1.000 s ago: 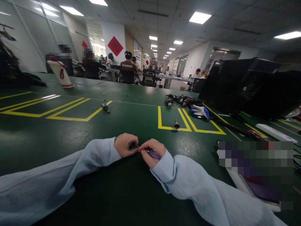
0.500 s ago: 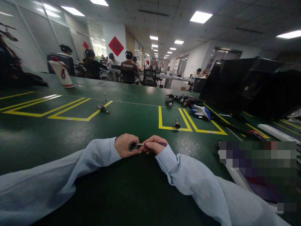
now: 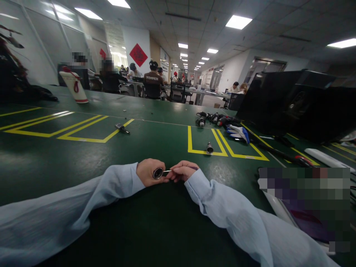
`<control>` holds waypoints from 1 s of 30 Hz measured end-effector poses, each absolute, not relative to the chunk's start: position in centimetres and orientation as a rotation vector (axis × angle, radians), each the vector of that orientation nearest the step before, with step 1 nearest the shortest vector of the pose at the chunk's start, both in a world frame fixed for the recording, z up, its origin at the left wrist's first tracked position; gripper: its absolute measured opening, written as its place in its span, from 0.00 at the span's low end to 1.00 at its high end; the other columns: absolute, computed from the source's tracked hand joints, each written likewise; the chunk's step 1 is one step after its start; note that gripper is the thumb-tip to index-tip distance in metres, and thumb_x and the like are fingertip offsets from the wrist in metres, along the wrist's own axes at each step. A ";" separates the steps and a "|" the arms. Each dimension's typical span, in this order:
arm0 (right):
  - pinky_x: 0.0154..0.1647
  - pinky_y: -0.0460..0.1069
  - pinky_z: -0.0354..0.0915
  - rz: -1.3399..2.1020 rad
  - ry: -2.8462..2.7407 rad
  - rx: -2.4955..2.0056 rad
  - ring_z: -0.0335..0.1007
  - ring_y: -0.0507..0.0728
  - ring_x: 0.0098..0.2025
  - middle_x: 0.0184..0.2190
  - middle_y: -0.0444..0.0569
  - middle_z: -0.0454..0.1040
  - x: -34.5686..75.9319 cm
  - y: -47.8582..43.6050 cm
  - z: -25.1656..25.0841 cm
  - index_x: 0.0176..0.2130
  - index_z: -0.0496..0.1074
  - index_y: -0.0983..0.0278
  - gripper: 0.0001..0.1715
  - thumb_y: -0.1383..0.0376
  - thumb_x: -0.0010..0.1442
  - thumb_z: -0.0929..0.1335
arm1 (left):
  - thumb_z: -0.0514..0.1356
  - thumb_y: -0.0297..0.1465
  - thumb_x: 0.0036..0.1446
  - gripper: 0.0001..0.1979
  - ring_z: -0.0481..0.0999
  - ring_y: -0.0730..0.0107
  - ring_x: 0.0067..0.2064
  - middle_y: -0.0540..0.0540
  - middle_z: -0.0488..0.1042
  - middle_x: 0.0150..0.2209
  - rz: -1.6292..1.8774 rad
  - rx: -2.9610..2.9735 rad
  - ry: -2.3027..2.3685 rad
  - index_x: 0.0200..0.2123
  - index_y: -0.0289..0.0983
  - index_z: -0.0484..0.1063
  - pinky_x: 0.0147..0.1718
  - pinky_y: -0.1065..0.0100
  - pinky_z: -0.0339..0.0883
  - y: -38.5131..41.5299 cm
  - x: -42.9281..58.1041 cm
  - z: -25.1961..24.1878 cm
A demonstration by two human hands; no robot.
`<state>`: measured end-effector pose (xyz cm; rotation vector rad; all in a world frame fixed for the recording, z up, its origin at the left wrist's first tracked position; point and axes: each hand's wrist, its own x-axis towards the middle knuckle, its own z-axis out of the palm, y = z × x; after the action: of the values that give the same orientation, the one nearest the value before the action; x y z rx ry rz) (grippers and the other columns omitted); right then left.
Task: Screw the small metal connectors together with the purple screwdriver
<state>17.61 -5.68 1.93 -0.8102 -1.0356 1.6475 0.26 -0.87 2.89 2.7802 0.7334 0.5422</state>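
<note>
My left hand (image 3: 150,171) is closed around a cup-shaped metal part (image 3: 157,173), its dark round opening facing me. A small screwdriver (image 3: 167,171) lies in my right hand (image 3: 183,170), pinched between thumb and fingers. Its thin bright shaft reaches to the rim of the metal part; whether the tip touches it I cannot tell. Most of the purple handle is hidden by the fingers. Beyond my right hand, a similar metal cup with a narrow stem (image 3: 209,148) stands on the green table (image 3: 155,146).
A small metal piece (image 3: 122,128) lies at a yellow tape line on the left. Farther back are a white cup (image 3: 74,87), dark cylindrical parts (image 3: 200,121) and a blue-white glove (image 3: 238,133). Black boxes (image 3: 280,104) stand at right; people sit at desks behind.
My right hand has turned slightly, so the screwdriver's shaft slants a little more and less of its purple handle shows. The left hand keeps its hold on the metal part.
</note>
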 end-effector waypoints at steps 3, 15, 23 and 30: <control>0.20 0.44 0.62 1.601 -1.044 -0.793 0.68 0.50 0.20 0.18 0.45 0.75 17.5 -5.9 1.8 0.21 0.69 0.67 0.03 0.68 0.39 0.67 | 0.57 0.41 0.46 0.15 0.63 0.78 0.20 0.52 0.64 0.18 0.556 2.747 0.716 0.19 0.35 0.62 0.20 0.76 0.55 -0.8 0.3 2.9; 0.24 0.45 0.63 1.442 -1.181 -0.893 0.68 0.50 0.21 0.17 0.43 0.74 17.2 -6.8 2.1 0.20 0.70 0.66 0.01 0.69 0.40 0.67 | 0.55 0.37 0.47 0.11 0.66 0.76 0.22 0.51 0.67 0.20 0.476 2.857 0.806 0.22 0.35 0.65 0.20 0.76 0.56 -1.2 0.3 2.9; 0.20 0.43 0.62 1.637 -1.061 -0.704 0.70 0.50 0.22 0.19 0.46 0.76 17.4 -6.2 1.7 0.22 0.68 0.67 0.03 0.68 0.41 0.67 | 0.57 0.38 0.46 0.13 0.63 0.79 0.21 0.52 0.64 0.18 0.613 2.713 0.661 0.20 0.34 0.63 0.20 0.77 0.56 -1.0 0.1 2.8; 0.26 0.45 0.62 1.168 -1.270 -0.963 0.67 0.50 0.22 0.18 0.43 0.74 16.8 -7.4 2.0 0.21 0.70 0.65 0.03 0.71 0.42 0.66 | 0.56 0.37 0.47 0.11 0.65 0.77 0.22 0.51 0.67 0.20 0.522 2.836 0.811 0.22 0.34 0.65 0.20 0.76 0.55 -1.2 0.5 3.0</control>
<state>16.80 -7.39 1.98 -0.9627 -1.2705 1.1677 0.49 -1.19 2.99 2.8357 0.8106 0.5223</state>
